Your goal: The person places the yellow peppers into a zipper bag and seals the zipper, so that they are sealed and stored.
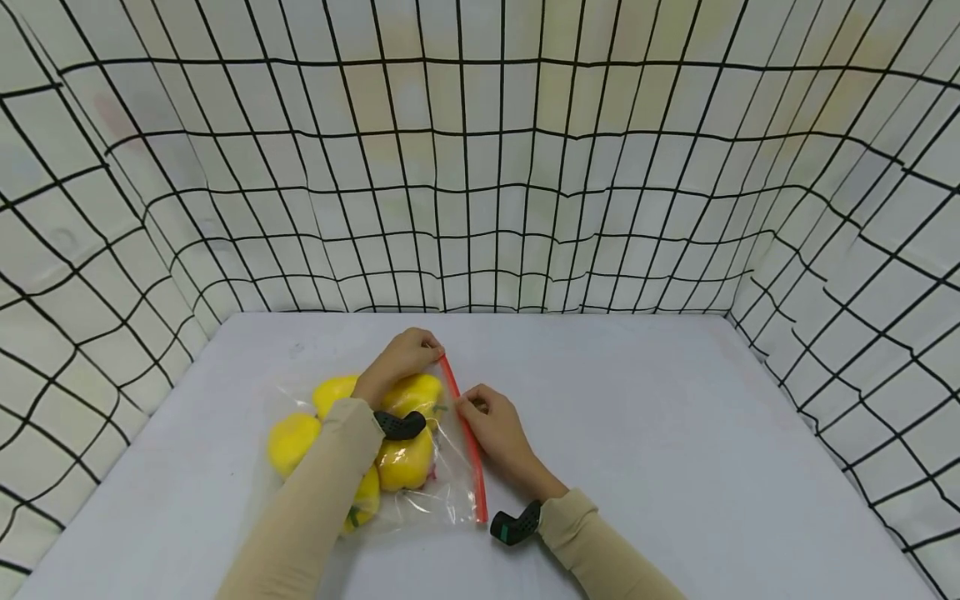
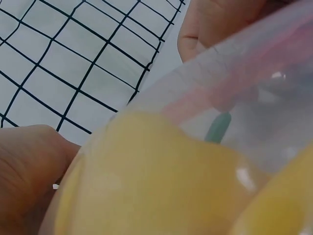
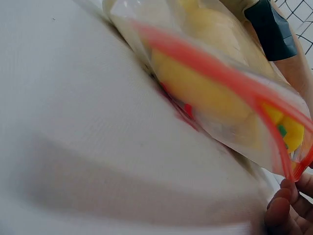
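Note:
A clear zip bag [image 1: 453, 496] lies on the table with several yellow bell peppers [image 1: 406, 463] inside, some showing green stems. Along its right side runs a red zip strip [image 1: 472, 450]. At the far end of that strip, my left hand [image 1: 400, 364] pinches the bag's corner, its wrist crossing over the peppers. My right hand [image 1: 498, 427] pinches the strip nearer its middle with thumb and fingers. In the right wrist view, the red zip edges [image 3: 274, 125] stand apart close to the right fingertips [image 3: 288, 192], leaving a gap in the bag's mouth.
The white table [image 1: 645, 433] extends to both sides of the bag. White walls with black netting [image 1: 487, 167] rise behind and beside it. A black wrist camera [image 1: 517, 525] sits at the right cuff, another [image 1: 401, 426] at the left.

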`<state>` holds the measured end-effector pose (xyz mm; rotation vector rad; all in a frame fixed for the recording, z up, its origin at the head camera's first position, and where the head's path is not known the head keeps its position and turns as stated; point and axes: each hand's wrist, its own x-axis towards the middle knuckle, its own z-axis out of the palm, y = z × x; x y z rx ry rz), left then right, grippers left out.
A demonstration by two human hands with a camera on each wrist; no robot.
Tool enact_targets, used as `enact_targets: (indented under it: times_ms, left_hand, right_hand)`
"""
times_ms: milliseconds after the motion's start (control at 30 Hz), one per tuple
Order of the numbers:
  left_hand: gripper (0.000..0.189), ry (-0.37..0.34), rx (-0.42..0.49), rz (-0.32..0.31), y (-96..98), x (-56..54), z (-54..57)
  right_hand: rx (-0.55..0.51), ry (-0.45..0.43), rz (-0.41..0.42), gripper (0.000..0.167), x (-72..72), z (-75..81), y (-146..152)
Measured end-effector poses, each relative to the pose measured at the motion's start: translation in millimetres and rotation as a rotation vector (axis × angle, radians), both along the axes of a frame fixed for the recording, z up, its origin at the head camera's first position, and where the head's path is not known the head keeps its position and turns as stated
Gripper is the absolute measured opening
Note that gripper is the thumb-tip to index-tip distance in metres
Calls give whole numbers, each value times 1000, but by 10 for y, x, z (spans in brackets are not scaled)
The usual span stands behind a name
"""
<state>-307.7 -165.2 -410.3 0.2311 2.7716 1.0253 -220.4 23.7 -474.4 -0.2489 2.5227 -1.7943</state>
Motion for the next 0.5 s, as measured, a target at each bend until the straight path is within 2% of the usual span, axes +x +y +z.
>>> enact_targets:
  times_ms: [267,500]
  left_hand:
    - [23,112,-122,-36,-33,31,-35]
    - [21,152,-125,-26,-27,49,-52]
  right_hand:
    - [15,37,9,16,26,9,0]
    - [44,73,32,12,47,59,6]
